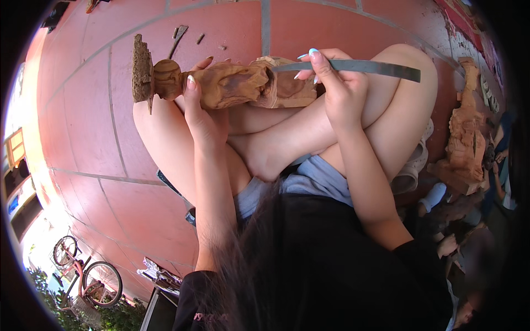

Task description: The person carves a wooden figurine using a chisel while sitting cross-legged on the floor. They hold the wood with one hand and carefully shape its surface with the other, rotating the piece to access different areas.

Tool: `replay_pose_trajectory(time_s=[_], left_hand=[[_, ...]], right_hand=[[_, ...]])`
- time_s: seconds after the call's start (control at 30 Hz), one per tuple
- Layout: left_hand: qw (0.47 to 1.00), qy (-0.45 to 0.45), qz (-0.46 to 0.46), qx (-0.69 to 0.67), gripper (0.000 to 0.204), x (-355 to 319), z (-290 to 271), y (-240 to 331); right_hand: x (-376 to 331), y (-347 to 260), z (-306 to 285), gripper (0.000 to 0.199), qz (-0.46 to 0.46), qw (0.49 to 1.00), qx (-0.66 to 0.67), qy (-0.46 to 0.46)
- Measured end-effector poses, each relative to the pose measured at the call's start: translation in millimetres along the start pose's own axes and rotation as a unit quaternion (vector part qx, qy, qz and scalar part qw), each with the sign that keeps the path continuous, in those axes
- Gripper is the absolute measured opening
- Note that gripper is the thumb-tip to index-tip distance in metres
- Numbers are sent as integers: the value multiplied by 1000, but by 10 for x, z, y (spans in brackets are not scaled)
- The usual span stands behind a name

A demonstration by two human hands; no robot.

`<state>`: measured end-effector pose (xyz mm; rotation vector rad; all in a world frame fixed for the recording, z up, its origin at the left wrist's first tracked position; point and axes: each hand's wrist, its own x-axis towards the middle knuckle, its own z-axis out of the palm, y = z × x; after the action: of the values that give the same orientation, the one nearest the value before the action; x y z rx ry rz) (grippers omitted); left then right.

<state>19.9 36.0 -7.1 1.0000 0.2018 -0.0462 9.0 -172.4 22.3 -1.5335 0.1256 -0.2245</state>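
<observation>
The left hand (208, 122) wraps a carved wooden figure (232, 87) held sideways above the crossed legs (292, 135), between the knees, while the right hand (349, 94) pinches a flat metal strip (386, 68) angled to its surface. The wood looks rigid and fairly heavy, best gripped round its smooth middle; the rough end slab (142, 69) could splinter, and the thin strip probably flexes slightly.

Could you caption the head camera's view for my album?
Above red floor tiles, the left hand steadies a carved wooden piece while the right hand holds a flat grey strip.
</observation>
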Motion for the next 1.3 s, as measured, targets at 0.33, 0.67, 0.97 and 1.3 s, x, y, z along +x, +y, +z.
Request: replay_pose_trajectory(time_s=[0.33,0.67,0.97,1.3], left_hand=[[994,-47,-17,-95,59,-70,23,42],[973,-133,149,119,52,-187,-293,-145],[926,-108,243,268,28,-532,-189,-12],[900,-111,255,336,40,-531,-174,-65]], right_hand=[[-78,133,38,28,25,994,81,-69],[-271,-130,72,34,40,971,184,-146],[-250,-228,-55,33,48,980,153,-120],[-877,-953,224,27,-50,982,173,-48]])
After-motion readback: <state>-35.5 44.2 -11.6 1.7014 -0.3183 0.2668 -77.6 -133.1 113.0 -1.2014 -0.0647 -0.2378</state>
